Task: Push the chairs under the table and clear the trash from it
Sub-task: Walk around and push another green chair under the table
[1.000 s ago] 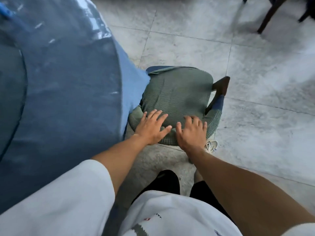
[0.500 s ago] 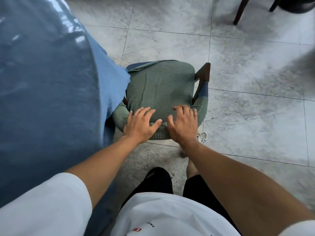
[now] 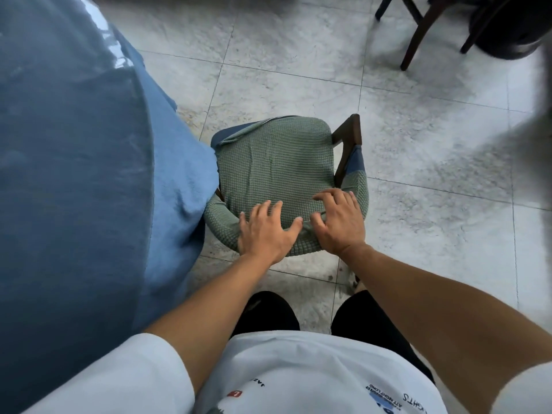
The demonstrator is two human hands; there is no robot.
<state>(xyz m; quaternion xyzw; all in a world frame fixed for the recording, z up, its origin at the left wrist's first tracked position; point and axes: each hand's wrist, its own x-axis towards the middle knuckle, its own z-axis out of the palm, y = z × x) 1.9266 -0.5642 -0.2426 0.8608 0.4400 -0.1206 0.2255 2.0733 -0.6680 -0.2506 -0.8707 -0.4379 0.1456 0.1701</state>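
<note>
The person stands just behind a green-covered chair [image 3: 277, 174], both palms laid on the curved top of its backrest: the left hand [image 3: 264, 231] sits flat with fingers spread and straight, pressing the knit cover rather than gripping it, and the right hand [image 3: 339, 221] lies beside it at about three o'clock, its fingers a little bent and digging lightly into the fabric, thumb tucked against the cover near the left thumb. Neither hand closes around anything. The chair stands on the tiled floor [image 3: 418, 144] with its left side already touching the hanging blue tablecloth [image 3: 179, 174], which drapes from the table [image 3: 59, 144] at nine o'clock; the seat looks only just started under the edge. To do this push well, I'd say the drive should go toward nine or ten o'clock, not straight ahead, so the chair turns in under the table instead of sliding along its rim. Even pressure from both palms would keep it from twisting, and the cloth may bunch against the seat, so a slow steady shove seems wiser. Dark chair legs [image 3: 418, 34] of another chair show at one o'clock, well apart. No trash can be seen from here.
</note>
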